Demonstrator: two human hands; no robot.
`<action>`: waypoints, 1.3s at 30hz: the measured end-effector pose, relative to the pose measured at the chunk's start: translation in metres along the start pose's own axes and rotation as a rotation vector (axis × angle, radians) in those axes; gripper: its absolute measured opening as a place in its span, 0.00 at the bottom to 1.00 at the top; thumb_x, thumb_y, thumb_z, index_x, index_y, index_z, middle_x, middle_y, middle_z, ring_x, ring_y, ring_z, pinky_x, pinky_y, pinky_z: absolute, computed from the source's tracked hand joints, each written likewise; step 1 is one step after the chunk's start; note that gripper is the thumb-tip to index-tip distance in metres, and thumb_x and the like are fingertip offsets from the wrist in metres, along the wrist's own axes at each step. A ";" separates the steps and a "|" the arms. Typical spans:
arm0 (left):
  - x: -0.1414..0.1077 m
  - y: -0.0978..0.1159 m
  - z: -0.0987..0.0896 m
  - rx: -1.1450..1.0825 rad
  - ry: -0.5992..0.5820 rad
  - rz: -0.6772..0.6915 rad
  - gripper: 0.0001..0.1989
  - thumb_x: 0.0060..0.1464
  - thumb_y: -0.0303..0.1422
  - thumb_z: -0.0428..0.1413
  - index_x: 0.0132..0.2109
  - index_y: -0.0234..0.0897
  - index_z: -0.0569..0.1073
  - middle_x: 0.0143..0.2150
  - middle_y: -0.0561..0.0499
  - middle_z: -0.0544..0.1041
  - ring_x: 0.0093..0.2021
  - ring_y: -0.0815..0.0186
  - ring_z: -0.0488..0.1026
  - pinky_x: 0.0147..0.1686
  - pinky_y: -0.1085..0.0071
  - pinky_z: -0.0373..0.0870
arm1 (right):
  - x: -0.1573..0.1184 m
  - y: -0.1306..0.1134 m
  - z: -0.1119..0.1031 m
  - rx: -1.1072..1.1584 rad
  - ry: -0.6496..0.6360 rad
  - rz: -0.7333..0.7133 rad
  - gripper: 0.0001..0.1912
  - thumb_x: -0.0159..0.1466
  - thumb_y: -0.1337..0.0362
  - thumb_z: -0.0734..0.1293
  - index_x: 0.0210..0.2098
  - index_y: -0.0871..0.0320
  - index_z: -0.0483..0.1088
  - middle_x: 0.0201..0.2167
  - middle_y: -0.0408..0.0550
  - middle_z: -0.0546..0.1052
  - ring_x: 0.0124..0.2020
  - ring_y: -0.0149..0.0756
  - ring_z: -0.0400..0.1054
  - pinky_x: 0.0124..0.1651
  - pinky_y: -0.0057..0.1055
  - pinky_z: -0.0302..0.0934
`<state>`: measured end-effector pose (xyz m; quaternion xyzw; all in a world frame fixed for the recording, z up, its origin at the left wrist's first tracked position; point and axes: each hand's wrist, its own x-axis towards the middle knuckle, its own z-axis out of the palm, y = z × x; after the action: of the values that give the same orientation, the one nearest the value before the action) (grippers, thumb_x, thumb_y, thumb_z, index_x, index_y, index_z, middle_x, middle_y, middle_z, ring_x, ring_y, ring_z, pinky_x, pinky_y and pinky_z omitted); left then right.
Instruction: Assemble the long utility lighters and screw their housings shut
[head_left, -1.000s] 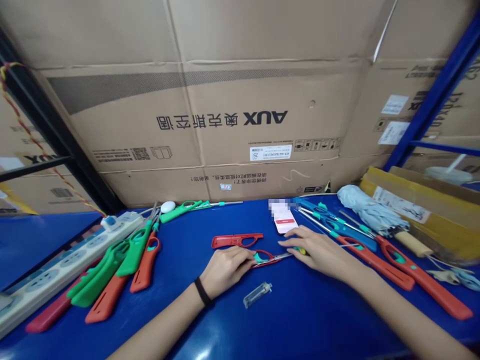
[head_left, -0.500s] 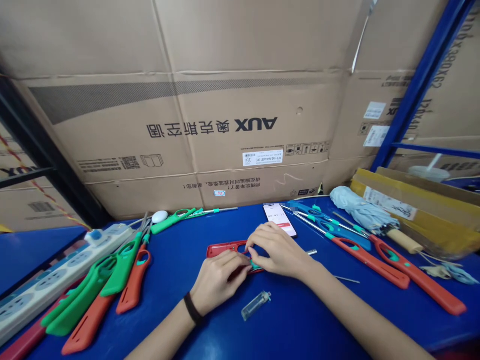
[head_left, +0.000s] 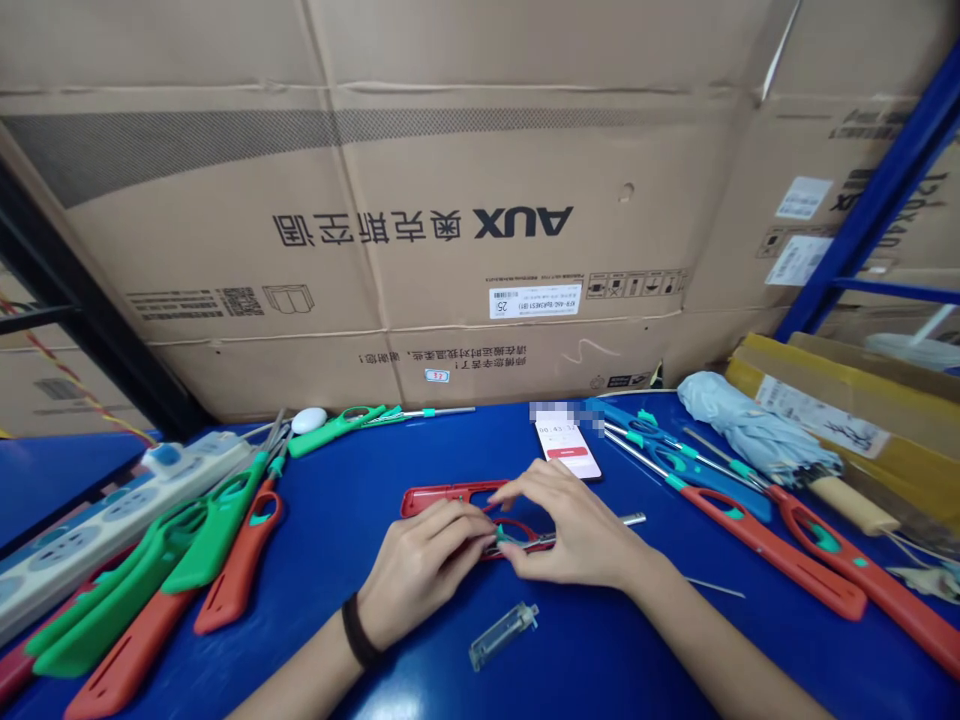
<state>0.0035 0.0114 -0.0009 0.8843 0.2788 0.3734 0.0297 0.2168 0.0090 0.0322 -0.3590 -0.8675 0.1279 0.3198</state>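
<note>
An opened red casing of a long-nosed lighter [head_left: 427,496] lies in front of me, with a metal tube [head_left: 634,519] running out to its right. My left hand [head_left: 431,555] is closed on the casing's near part, fingertips bunched beside a small teal trigger [head_left: 501,535]. Over the casing's right part curves my right hand [head_left: 574,530]; its index finger and thumb are apart, with the thumb tip against the near part by the trigger. My palms hide much of the casing. Nearer to me lies a clear fuel tank [head_left: 501,636], apart from both hands.
Green lighters [head_left: 217,530] and orange-red lighters [head_left: 244,570] lie left by a white power strip [head_left: 112,510]. More lighters [head_left: 772,550] lie right, near a folded umbrella [head_left: 757,425] and an open box [head_left: 825,410]. A phone [head_left: 568,445] and thin metal rod [head_left: 716,587] are nearby.
My right thumb has moved down away from the index finger, widening the gap between them. More of the red casing and trigger shows. The camera view has shifted slightly.
</note>
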 end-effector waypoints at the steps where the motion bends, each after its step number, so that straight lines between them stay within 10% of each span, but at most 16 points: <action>1: 0.000 0.000 0.000 0.008 0.006 -0.003 0.05 0.61 0.28 0.53 0.43 0.40 0.73 0.39 0.53 0.78 0.38 0.70 0.76 0.36 0.77 0.71 | 0.000 -0.001 0.000 0.009 -0.031 0.018 0.14 0.54 0.66 0.70 0.40 0.55 0.69 0.36 0.44 0.75 0.39 0.38 0.65 0.45 0.35 0.56; 11: 0.005 0.019 -0.006 0.019 0.162 -0.073 0.08 0.53 0.33 0.61 0.37 0.36 0.70 0.32 0.51 0.75 0.33 0.66 0.72 0.33 0.72 0.69 | 0.001 0.004 0.004 -0.032 -0.140 0.072 0.00 0.63 0.67 0.67 0.35 0.56 0.71 0.31 0.44 0.73 0.36 0.36 0.66 0.41 0.31 0.56; 15: 0.002 0.037 -0.003 -0.024 -0.140 0.022 0.18 0.41 0.45 0.65 0.32 0.38 0.70 0.28 0.52 0.73 0.29 0.64 0.68 0.26 0.70 0.65 | 0.000 0.005 0.005 0.000 -0.146 0.089 0.02 0.64 0.66 0.66 0.35 0.56 0.71 0.31 0.44 0.73 0.36 0.36 0.65 0.41 0.31 0.57; 20: -0.001 0.035 0.004 -0.021 -0.307 0.008 0.07 0.48 0.35 0.61 0.34 0.39 0.72 0.32 0.53 0.74 0.34 0.63 0.69 0.31 0.70 0.68 | -0.002 0.006 0.009 0.072 -0.129 0.112 0.03 0.63 0.68 0.67 0.37 0.54 0.72 0.32 0.43 0.75 0.38 0.35 0.66 0.41 0.30 0.58; 31: 0.006 0.001 -0.016 0.070 0.117 -0.021 0.03 0.55 0.31 0.58 0.38 0.37 0.73 0.30 0.53 0.79 0.26 0.70 0.75 0.27 0.77 0.70 | -0.001 0.009 0.009 0.076 -0.030 0.119 0.05 0.60 0.71 0.66 0.34 0.55 0.70 0.28 0.41 0.72 0.32 0.34 0.66 0.38 0.30 0.58; 39: 0.005 0.005 -0.012 0.060 0.165 -0.055 0.03 0.53 0.29 0.58 0.37 0.37 0.74 0.32 0.51 0.80 0.28 0.68 0.76 0.29 0.75 0.72 | 0.000 0.009 0.010 0.111 0.024 0.099 0.05 0.57 0.72 0.66 0.29 0.55 0.67 0.27 0.40 0.72 0.30 0.33 0.64 0.38 0.30 0.56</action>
<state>0.0008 0.0082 0.0123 0.8430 0.3157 0.4354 -0.0094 0.2149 0.0151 0.0208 -0.3845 -0.8363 0.1872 0.3430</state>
